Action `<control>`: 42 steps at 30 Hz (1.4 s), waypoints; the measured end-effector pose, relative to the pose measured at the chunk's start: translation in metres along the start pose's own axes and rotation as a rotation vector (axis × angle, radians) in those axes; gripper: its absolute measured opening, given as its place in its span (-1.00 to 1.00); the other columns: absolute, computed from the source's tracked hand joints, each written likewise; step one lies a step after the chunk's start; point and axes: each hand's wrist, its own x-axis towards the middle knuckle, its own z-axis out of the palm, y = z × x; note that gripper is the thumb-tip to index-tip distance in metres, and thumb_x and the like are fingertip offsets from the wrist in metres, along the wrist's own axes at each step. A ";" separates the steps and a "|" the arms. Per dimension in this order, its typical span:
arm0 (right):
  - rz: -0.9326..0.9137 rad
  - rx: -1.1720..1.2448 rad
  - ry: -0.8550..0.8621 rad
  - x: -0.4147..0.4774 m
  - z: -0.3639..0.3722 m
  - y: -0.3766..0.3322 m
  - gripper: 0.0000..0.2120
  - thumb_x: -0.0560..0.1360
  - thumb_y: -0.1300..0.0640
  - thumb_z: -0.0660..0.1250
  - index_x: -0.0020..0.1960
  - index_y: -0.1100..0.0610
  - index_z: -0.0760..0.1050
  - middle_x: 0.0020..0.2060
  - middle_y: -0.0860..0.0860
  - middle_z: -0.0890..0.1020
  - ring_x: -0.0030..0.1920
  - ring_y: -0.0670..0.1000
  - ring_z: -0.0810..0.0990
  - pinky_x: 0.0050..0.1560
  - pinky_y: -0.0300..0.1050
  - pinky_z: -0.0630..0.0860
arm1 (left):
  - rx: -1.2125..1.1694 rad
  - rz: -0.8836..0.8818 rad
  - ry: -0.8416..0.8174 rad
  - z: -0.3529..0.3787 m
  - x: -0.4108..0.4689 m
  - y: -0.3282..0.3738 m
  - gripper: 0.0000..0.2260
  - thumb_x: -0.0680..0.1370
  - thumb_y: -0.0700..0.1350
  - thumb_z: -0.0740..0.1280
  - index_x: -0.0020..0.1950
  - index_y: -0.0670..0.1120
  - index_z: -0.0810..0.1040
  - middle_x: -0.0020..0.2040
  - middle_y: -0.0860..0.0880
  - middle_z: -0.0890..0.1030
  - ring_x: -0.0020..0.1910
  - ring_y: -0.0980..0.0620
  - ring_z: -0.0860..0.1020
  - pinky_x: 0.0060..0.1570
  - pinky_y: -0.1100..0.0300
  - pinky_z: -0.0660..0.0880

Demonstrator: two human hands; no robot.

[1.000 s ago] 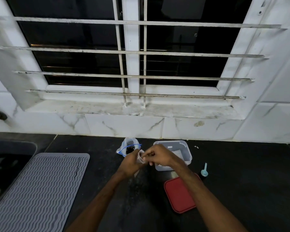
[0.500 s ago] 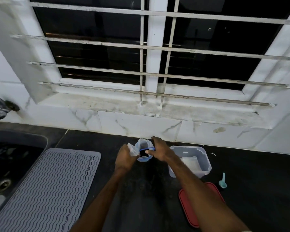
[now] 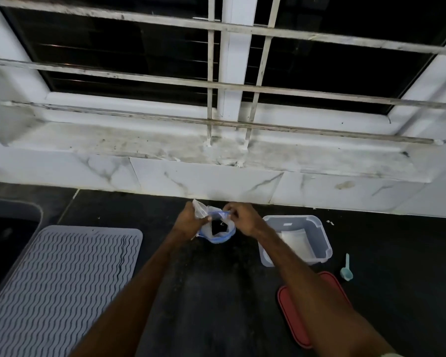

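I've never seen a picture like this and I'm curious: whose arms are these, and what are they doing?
A person wears a camera on the head, so you look down along their own two arms. The left hand grips some crumpled clear plastic. The right hand pinches the blue rim of a small bag with something dark inside. On the black counter lie a grey mat, an open clear box, a red lid and a little blue scoop.
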 end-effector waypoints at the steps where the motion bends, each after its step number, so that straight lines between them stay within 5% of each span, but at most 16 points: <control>1: -0.027 0.014 0.003 -0.001 0.001 -0.001 -0.80 0.45 0.32 0.30 0.01 0.16 0.62 -0.14 0.06 0.67 -0.14 0.04 0.61 -0.04 -0.08 0.53 | -0.012 -0.002 -0.037 -0.003 0.000 -0.002 -0.64 0.43 -0.13 0.52 0.08 -0.20 0.43 -0.08 -0.09 0.53 -0.12 -0.01 0.52 -0.16 0.18 0.45; 4: -0.070 0.047 0.017 -0.007 0.002 0.000 -0.77 0.38 0.35 0.24 -0.08 0.19 0.63 -0.16 0.07 0.67 -0.18 -0.06 0.57 -0.10 -0.23 0.48 | -0.175 -0.058 -0.115 -0.011 -0.003 -0.015 -0.76 0.46 -0.24 0.48 0.00 -0.19 0.45 -0.25 -0.08 0.56 -0.29 0.03 0.54 -0.38 0.27 0.49; 6: -0.054 0.056 0.014 -0.011 0.002 0.000 -0.75 0.37 0.38 0.22 -0.11 0.19 0.63 -0.17 0.06 0.68 -0.18 -0.08 0.57 -0.08 -0.22 0.49 | -0.241 -0.088 -0.129 -0.016 -0.007 -0.021 -0.84 0.49 -0.29 0.42 -0.04 -0.18 0.46 -0.30 -0.06 0.61 -0.26 -0.03 0.58 -0.33 0.18 0.51; 11: 0.004 -0.071 0.046 -0.014 0.007 -0.016 -0.81 0.36 0.23 0.30 -0.08 0.13 0.63 -0.14 0.04 0.69 -0.12 0.03 0.63 -0.06 -0.09 0.55 | -0.165 0.071 -0.127 0.004 -0.022 0.001 -0.67 0.48 -0.01 0.47 -0.29 -0.17 0.44 -0.34 -0.12 0.51 -0.34 0.02 0.49 -0.33 0.13 0.41; 14: -0.036 -0.209 0.091 -0.014 0.010 -0.017 -0.80 0.39 0.13 0.36 -0.01 0.15 0.61 -0.08 0.08 0.68 -0.06 0.09 0.62 -0.06 -0.12 0.50 | -0.077 0.143 -0.021 0.017 -0.025 0.014 -0.65 0.33 -0.02 0.60 -0.14 -0.09 0.46 -0.15 -0.07 0.56 -0.19 0.11 0.55 -0.20 0.14 0.52; 17: 0.027 -0.190 0.061 -0.019 0.009 -0.011 -0.80 0.43 0.16 0.33 0.00 0.18 0.62 -0.06 0.10 0.68 -0.04 0.11 0.63 -0.01 -0.06 0.55 | 0.172 0.111 -0.046 0.019 -0.023 0.009 -0.46 0.29 0.10 0.57 0.04 -0.16 0.42 -0.01 -0.08 0.53 -0.04 -0.02 0.56 -0.12 0.08 0.51; 19: 0.014 -0.144 0.030 -0.020 0.006 -0.007 -0.78 0.42 0.23 0.30 0.01 0.16 0.65 -0.04 0.09 0.69 -0.02 0.09 0.64 0.04 -0.05 0.56 | 0.207 0.079 -0.050 0.018 -0.025 0.010 -0.63 0.40 0.00 0.49 0.04 -0.16 0.45 -0.05 -0.02 0.53 -0.04 -0.04 0.56 -0.12 0.16 0.43; 21: -0.026 -0.111 -0.006 -0.024 0.002 -0.004 -0.73 0.42 0.33 0.25 0.01 0.16 0.66 -0.04 0.07 0.70 -0.01 0.05 0.64 0.08 -0.08 0.55 | 0.031 0.066 -0.033 0.014 -0.030 0.009 -0.81 0.41 -0.08 0.45 -0.10 -0.10 0.49 -0.16 0.00 0.54 -0.13 0.01 0.54 -0.14 0.21 0.40; 24: -0.069 -0.005 -0.039 -0.031 -0.004 0.002 -0.71 0.42 0.40 0.25 0.00 0.18 0.67 -0.06 0.07 0.71 -0.05 -0.02 0.63 0.03 -0.19 0.52 | -0.322 -0.058 -0.151 0.009 -0.033 -0.008 -0.68 0.25 -0.08 0.56 -0.25 -0.11 0.43 -0.28 -0.08 0.48 -0.23 -0.04 0.47 -0.21 0.14 0.42; 28: -0.086 0.119 -0.076 -0.038 -0.007 0.006 -0.77 0.45 0.41 0.33 0.03 0.23 0.66 -0.04 0.10 0.70 -0.08 -0.09 0.60 -0.03 -0.38 0.47 | -0.580 -0.236 -0.266 0.008 -0.047 -0.014 -0.89 0.50 -0.25 0.41 -0.20 -0.23 0.54 -0.25 -0.15 0.57 -0.25 -0.05 0.58 -0.26 0.14 0.56; 33: -0.087 0.266 -0.062 -0.035 0.000 0.002 -0.82 0.44 0.41 0.40 0.02 0.27 0.65 -0.07 0.14 0.69 -0.08 -0.04 0.60 0.04 -0.12 0.54 | -0.377 -0.172 -0.238 0.014 -0.051 -0.013 -0.85 0.49 -0.22 0.45 -0.19 -0.16 0.49 -0.32 -0.05 0.54 -0.34 0.05 0.53 -0.33 0.17 0.48; 39: -0.010 0.294 0.002 -0.032 0.001 0.001 -0.77 0.39 0.38 0.46 0.04 0.25 0.63 -0.07 0.08 0.69 -0.05 0.04 0.65 0.10 -0.04 0.59 | -0.237 -0.068 0.107 0.020 -0.055 0.009 -0.80 0.47 -0.08 0.48 -0.13 -0.06 0.46 -0.22 -0.02 0.55 -0.27 0.10 0.53 -0.31 0.26 0.45; 42: 0.022 0.267 0.006 -0.033 0.003 0.000 -0.76 0.39 0.33 0.48 0.05 0.20 0.63 -0.04 0.09 0.70 0.01 0.07 0.66 0.11 -0.03 0.60 | 0.002 0.013 -0.005 0.023 -0.065 0.022 -0.68 0.38 0.03 0.54 -0.05 -0.01 0.45 -0.15 0.08 0.56 -0.16 0.14 0.54 -0.24 0.23 0.46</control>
